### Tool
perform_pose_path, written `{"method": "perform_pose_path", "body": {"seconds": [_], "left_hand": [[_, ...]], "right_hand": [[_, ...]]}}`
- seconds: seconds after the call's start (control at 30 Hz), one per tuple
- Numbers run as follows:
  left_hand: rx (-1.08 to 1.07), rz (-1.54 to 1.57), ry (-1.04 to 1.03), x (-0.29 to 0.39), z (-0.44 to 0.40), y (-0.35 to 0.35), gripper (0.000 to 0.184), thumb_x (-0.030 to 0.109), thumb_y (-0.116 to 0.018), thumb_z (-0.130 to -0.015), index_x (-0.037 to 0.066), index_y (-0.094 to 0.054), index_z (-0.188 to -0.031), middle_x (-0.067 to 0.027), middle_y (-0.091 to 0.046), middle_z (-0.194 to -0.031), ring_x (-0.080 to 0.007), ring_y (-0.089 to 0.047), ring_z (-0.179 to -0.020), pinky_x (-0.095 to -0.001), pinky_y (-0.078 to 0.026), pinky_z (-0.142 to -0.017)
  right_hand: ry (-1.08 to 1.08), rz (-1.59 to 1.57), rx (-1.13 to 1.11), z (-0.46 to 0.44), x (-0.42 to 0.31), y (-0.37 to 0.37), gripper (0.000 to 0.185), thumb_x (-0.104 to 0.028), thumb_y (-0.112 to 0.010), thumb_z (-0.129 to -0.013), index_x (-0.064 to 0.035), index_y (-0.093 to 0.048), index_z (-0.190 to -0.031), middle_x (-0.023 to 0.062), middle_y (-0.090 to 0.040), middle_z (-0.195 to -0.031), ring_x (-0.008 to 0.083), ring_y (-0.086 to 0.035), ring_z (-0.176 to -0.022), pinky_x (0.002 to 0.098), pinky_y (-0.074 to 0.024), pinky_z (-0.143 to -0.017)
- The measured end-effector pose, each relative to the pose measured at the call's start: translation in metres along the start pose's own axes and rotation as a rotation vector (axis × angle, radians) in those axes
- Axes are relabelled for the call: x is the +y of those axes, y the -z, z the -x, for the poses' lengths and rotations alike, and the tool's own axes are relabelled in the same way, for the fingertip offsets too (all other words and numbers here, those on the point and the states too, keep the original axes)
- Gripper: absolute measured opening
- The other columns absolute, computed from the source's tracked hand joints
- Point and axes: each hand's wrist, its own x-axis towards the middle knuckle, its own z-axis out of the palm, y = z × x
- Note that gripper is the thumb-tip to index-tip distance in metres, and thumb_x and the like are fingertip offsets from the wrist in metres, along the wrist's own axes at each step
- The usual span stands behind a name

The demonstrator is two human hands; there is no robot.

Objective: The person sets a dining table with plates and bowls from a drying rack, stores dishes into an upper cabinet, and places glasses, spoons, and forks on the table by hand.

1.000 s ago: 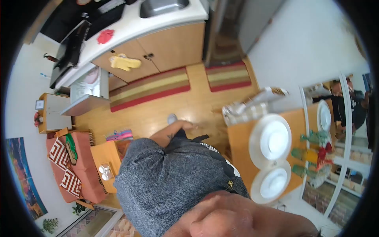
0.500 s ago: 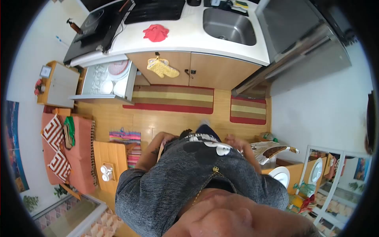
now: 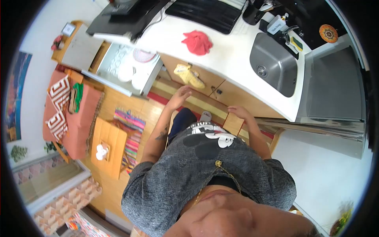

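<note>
My left hand (image 3: 181, 98) is raised in front of my body, below the yellow oven mitt (image 3: 189, 76) that hangs on the cabinet front. Its fingers are apart and it holds nothing. My right hand (image 3: 239, 111) is out near the lower cabinet door (image 3: 244, 96), fingers stretched and empty. An open drawer (image 3: 114, 85) to the left holds white dishes (image 3: 126, 72), a pink patterned plate (image 3: 143, 55) and clear glasses (image 3: 115, 59). On the white counter (image 3: 229, 59) lies a crumpled red cloth (image 3: 197, 42).
A steel sink (image 3: 274, 65) with a soap dispenser (image 3: 276, 25) is at the right, beside a tall grey refrigerator (image 3: 331, 91). A black dish rack (image 3: 205, 14) stands at the back. To the left are a pink sofa (image 3: 77, 126) and a small wooden table (image 3: 108, 134).
The view has turned away from the dining table with plates towards the counter, which is closer. Both my hands have moved forward, away from my body.
</note>
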Motion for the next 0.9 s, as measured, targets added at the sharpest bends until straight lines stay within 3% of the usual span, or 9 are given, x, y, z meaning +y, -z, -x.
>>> {"method": "perform_pose_path", "body": {"seconds": [0.13, 0.2, 0.3, 0.4, 0.63, 0.7, 0.73, 0.87, 0.9], "left_hand": [[0.157, 0.013, -0.196, -0.002, -0.078, 0.022, 0.049, 0.02, -0.058, -0.085, 0.005, -0.04, -0.128, -0.0122, -0.046, -0.121, -0.0217, -0.048, -0.108, -0.0328, -0.039, -0.091], [0.216, -0.073, -0.341, 0.052, -0.098, 0.026, 0.047, 0.015, -0.061, -0.083, 0.006, -0.043, -0.125, -0.0126, -0.045, -0.12, -0.0227, -0.044, -0.111, -0.0344, -0.039, -0.09], [0.332, -0.301, -0.627, 0.091, -0.147, 0.046, 0.047, 0.012, -0.065, -0.074, 0.006, -0.047, -0.117, -0.023, -0.044, -0.12, -0.0372, -0.038, -0.116, -0.0437, -0.033, -0.095], [0.424, -0.481, -0.669, 0.093, -0.189, 0.094, 0.051, 0.016, -0.068, -0.072, 0.006, -0.047, -0.117, -0.0212, -0.044, -0.121, -0.0367, -0.039, -0.116, -0.0449, -0.034, -0.094], [0.867, -0.878, -0.188, 0.059, -0.216, 0.245, 0.045, 0.021, -0.065, -0.074, 0.007, -0.051, -0.114, -0.0175, -0.049, -0.118, -0.0321, -0.044, -0.112, -0.0434, -0.039, -0.088], [0.58, -0.239, -0.222, 0.038, -0.207, 0.268, 0.034, 0.017, -0.063, -0.076, 0.005, -0.056, -0.107, -0.0171, -0.054, -0.106, -0.0292, -0.05, -0.099, -0.0383, -0.041, -0.083], [0.606, -0.229, -0.201, 0.033, -0.189, 0.267, 0.034, 0.017, -0.063, -0.076, 0.005, -0.056, -0.107, -0.0171, -0.054, -0.106, -0.0292, -0.05, -0.099, -0.0383, -0.041, -0.083], [1.305, -0.558, -0.21, -0.026, -0.078, 0.266, 0.026, 0.011, -0.059, -0.076, 0.0, -0.056, -0.099, -0.0163, -0.054, -0.095, -0.0302, -0.05, -0.089, -0.0396, -0.041, -0.079], [1.426, -0.552, -0.05, -0.045, -0.049, 0.27, 0.029, 0.013, -0.059, -0.076, 0.001, -0.056, -0.102, -0.0172, -0.054, -0.097, -0.0315, -0.05, -0.091, -0.0405, -0.041, -0.081]], "right_hand": [[0.196, -0.047, 0.051, -0.054, -0.086, 0.017, 0.035, -0.031, -0.057, -0.085, -0.0045, -0.061, -0.107, 0.0136, -0.064, -0.101, 0.023, -0.06, -0.092, 0.0321, -0.0462, -0.081], [0.235, -0.154, 0.088, -0.075, -0.123, 0.023, 0.032, -0.028, -0.058, -0.085, -0.0049, -0.061, -0.107, 0.013, -0.064, -0.099, 0.0224, -0.061, -0.091, 0.0321, -0.0466, -0.08], [0.268, -0.305, 0.183, -0.084, -0.174, 0.034, 0.028, -0.023, -0.058, -0.085, -0.0053, -0.061, -0.107, 0.0116, -0.065, -0.096, 0.0207, -0.061, -0.086, 0.0312, -0.0471, -0.077], [0.236, -0.39, 0.351, -0.092, -0.201, 0.052, 0.025, -0.018, -0.059, -0.084, -0.0054, -0.06, -0.106, 0.0102, -0.064, -0.092, 0.0191, -0.06, -0.08, 0.0298, -0.0466, -0.074], [0.345, -0.208, 0.867, -0.125, -0.228, 0.087, 0.023, -0.009, -0.064, -0.075, -0.0067, -0.063, -0.098, 0.0089, -0.059, -0.097, 0.0221, -0.055, -0.092, 0.0301, -0.0431, -0.081], [0.447, -0.148, 0.916, -0.137, -0.245, 0.091, 0.022, -0.009, -0.065, -0.074, -0.0075, -0.063, -0.096, 0.0096, -0.056, -0.105, 0.0261, -0.052, -0.1, 0.0331, -0.0406, -0.088], [0.458, -0.143, 0.883, -0.142, -0.255, 0.093, 0.022, -0.009, -0.065, -0.074, -0.0075, -0.063, -0.096, 0.0096, -0.056, -0.105, 0.0261, -0.052, -0.1, 0.0331, -0.0406, -0.088], [0.576, -0.063, 0.774, -0.163, -0.272, 0.094, 0.021, -0.006, -0.064, -0.074, -0.005, -0.063, -0.095, 0.0096, -0.058, -0.104, 0.0246, -0.053, -0.101, 0.0318, -0.0414, -0.088], [0.593, -0.071, 0.75, -0.168, -0.271, 0.093, 0.02, -0.006, -0.064, -0.074, -0.0052, -0.063, -0.094, 0.0096, -0.058, -0.104, 0.0245, -0.054, -0.101, 0.0318, -0.0414, -0.088]]}}
